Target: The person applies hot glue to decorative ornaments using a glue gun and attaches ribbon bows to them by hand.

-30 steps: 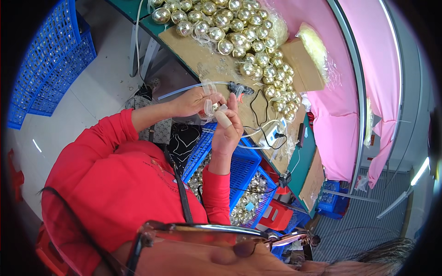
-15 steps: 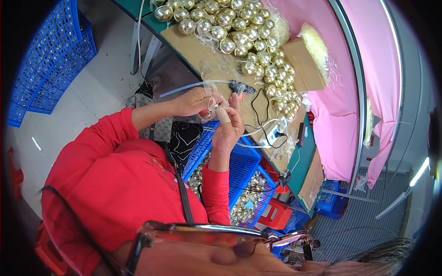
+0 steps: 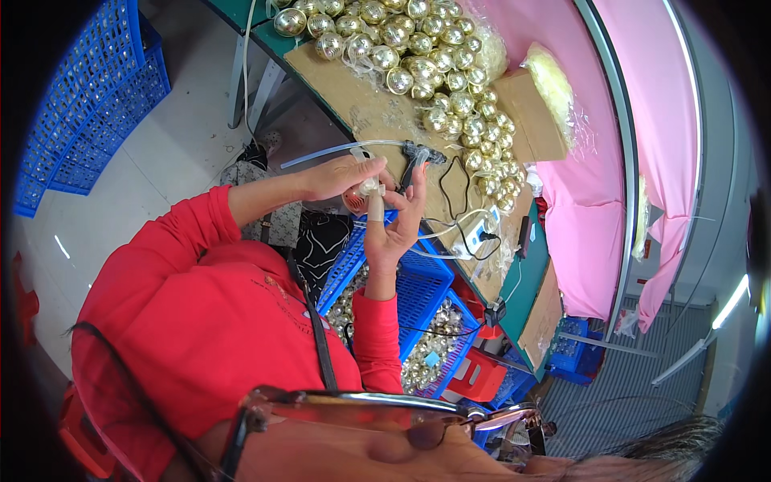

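My left hand is closed on a pale sheer ribbon bow, its thumb lying across the top. Just below those fingers, partly hidden, shows a shiny ball with a reddish tint. My right hand faces it with fingers apart. A beige wrap covers one of its fingers, and that fingertip touches the bow from below. Beyond both hands a black glue gun lies on the cardboard-covered table, with a long translucent glue stick reaching out to the left.
Many gold balls are heaped on the table's far side beside an open cardboard box. A white power strip with cables lies at the right. Blue baskets of balls stand below, near red stools. More blue crates are left.
My right hand has shifted slightly left and its fingers have spread from a pinch at the bow. My left thumb now lies stretched over the ribbon.
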{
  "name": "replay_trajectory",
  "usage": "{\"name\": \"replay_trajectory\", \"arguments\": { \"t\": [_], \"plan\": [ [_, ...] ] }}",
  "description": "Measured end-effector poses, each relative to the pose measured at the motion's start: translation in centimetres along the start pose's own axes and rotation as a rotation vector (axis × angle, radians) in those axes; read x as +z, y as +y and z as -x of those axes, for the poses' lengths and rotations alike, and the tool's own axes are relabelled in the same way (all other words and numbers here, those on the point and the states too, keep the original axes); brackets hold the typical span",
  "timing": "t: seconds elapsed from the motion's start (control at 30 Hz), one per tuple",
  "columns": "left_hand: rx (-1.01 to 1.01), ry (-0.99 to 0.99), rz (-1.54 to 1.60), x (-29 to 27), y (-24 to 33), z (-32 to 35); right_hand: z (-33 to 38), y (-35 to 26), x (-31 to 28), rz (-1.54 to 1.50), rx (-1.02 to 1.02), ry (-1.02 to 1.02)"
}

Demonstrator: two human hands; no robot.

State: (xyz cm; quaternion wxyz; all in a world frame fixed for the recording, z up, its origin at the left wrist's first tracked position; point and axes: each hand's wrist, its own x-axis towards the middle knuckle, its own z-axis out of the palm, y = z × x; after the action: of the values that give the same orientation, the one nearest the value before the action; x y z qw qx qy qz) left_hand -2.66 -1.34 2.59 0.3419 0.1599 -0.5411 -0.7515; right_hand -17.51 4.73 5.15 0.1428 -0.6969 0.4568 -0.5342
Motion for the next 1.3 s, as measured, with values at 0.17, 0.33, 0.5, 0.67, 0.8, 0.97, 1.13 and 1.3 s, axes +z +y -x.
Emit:
{"name": "replay_trajectory", "arguments": {
  "t": [0.17,0.33,0.5,0.67,0.8,0.97,1.13,1.3],
  "plan": [
    [0.067,-0.008,0.002,-0.2,-0.1,0.1,0.1,0.3,-0.2,0.080,-0.076,-0.030],
    [-0.042,-0.088,-0.041,-0.2,1.2,0.8,0.2,-0.2,-0.1,-0.062,0.028,-0.011],
    [-0.039,-0.120,-0.035,0.0,2.0,1.2,0.4,0.2,-0.1,-0.322,0.161,0.015],
    [-0.048,-0.121,-0.019,-0.1,1.9,1.4,0.2,-0.3,-0.1,-0.763,0.467,0.003],
    [-0.040,-0.139,-0.030,-0.5,1.4,1.3,0.3,-0.2,0.2,-0.830,0.547,0.069],
    [-0.027,-0.171,0.025,-0.4,1.8,1.4,0.9,0.5,-0.2,-0.903,0.669,0.040],
    [0.006,-0.187,0.040,-0.4,2.5,1.8,0.5,-0.4,0.5,-0.795,0.709,0.115],
    [0.075,-0.148,0.005,-1.0,1.3,1.7,0.8,-0.9,0.3,-1.092,0.731,0.044]
  ]
}}
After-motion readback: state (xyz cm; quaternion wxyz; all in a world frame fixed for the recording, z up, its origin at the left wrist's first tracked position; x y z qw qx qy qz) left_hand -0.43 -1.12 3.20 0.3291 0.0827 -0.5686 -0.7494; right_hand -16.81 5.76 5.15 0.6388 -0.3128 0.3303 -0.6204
